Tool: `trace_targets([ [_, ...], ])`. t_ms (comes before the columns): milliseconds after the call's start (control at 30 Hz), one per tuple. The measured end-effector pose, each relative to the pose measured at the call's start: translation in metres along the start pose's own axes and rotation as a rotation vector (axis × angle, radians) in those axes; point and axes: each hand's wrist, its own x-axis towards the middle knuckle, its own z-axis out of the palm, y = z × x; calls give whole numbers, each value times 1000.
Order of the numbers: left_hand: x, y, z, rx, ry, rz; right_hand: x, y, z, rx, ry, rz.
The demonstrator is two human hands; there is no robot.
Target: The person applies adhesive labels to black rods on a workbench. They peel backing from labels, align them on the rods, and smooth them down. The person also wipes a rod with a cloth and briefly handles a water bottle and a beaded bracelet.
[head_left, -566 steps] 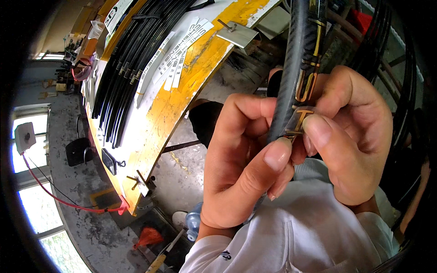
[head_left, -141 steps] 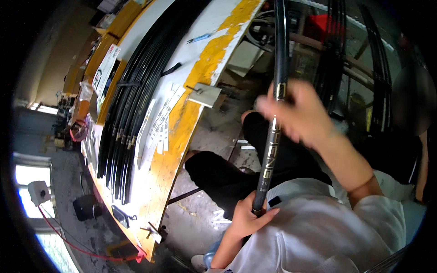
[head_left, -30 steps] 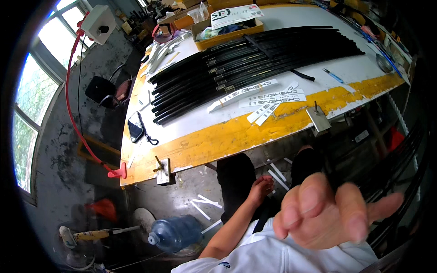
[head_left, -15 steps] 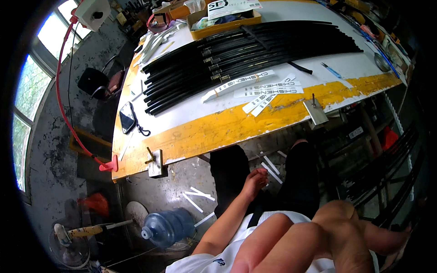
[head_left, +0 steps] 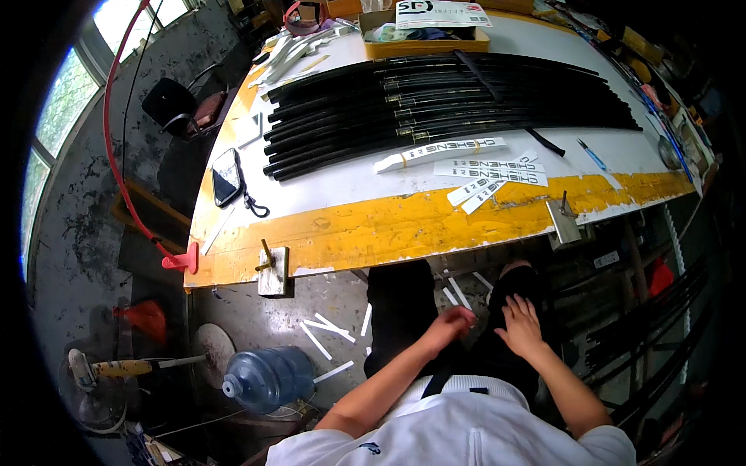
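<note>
My right hand [head_left: 522, 320] lies open on my right thigh, its fingers spread and nothing in it. Over my other thigh is my left hand [head_left: 451, 325], its fingers loosely curled and somewhat blurred, with no object showing in it. In front of my knees stands the table [head_left: 373, 242], white with a worn yellow edge. Black tubes [head_left: 342, 128] lie across it in a row, a dark strip [head_left: 475, 74] over them. Nearer me is a banded bundle of white printed strips [head_left: 435, 154], beside several loose printed strips [head_left: 497, 177]. Neither hand touches these.
A phone [head_left: 227, 177] with a strap lies at the table's left. Clamps [head_left: 273, 272] [head_left: 562, 221] grip the front edge. A blue craft knife [head_left: 594, 155] lies at right, a yellow box [head_left: 427, 48] behind. White strips [head_left: 330, 326] and a water jug [head_left: 268, 378] are on the floor.
My right hand, raised close to the camera before, has come down onto my right thigh. My left hand stays low over my lap. The view has shifted a little.
</note>
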Motion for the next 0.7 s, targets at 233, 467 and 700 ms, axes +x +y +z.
trace_targets([
  [233, -96, 231, 50, 786, -176, 542, 34, 0, 0, 129, -472, 19],
  [467, -4, 398, -48, 1807, 755, 815, 39, -25, -141, 569, -319, -159],
  [700, 63, 415, -85, 1982, 722, 590, 39, 4, -196, 625, 39, 31],
])
